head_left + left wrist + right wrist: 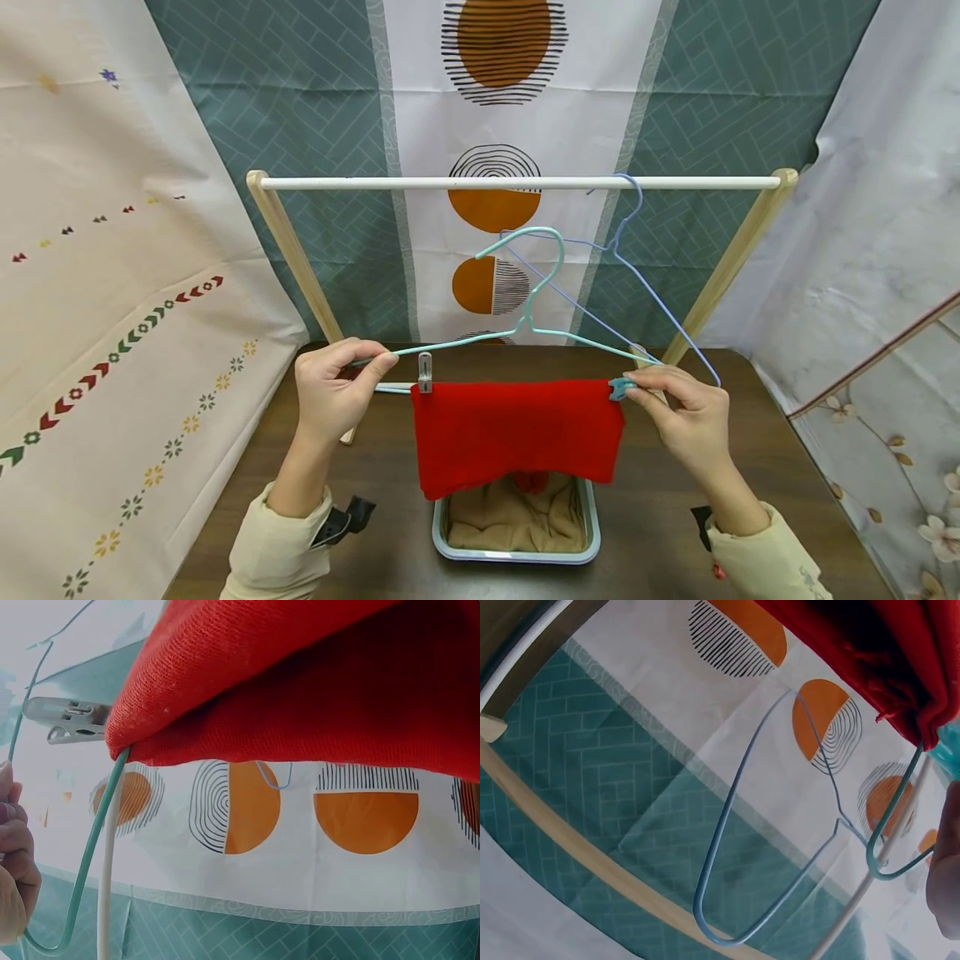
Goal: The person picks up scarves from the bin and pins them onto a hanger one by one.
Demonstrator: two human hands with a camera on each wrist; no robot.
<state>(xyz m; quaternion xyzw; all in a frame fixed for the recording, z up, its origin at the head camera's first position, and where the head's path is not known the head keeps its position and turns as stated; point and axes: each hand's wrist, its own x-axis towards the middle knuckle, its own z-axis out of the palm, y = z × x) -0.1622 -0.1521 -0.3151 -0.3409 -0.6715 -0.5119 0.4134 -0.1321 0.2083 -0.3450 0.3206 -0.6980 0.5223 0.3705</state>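
Observation:
A mint-green clothes hanger [528,321] is held up level over the table. My left hand [337,383] pinches its left arm near the end. A red knit cloth [517,429] is folded over the hanger's lower bar and hangs down. A grey clothespin [425,372] clips the cloth's top left corner, also seen in the left wrist view, where the clothespin [71,716] points sideways. At the top right corner sits a blue clothespin [620,388], which my right hand [682,408] pinches between thumb and fingers. In the right wrist view the cloth [900,660] partly covers this clothespin.
Behind stands a rack with a white rod [360,183] and wooden legs [731,267]. A blue hanger [652,287] hangs from the rod's right half. Below the red cloth, a light basin [517,556] holds brown cloth [517,525] and some red fabric on the dark table [652,533].

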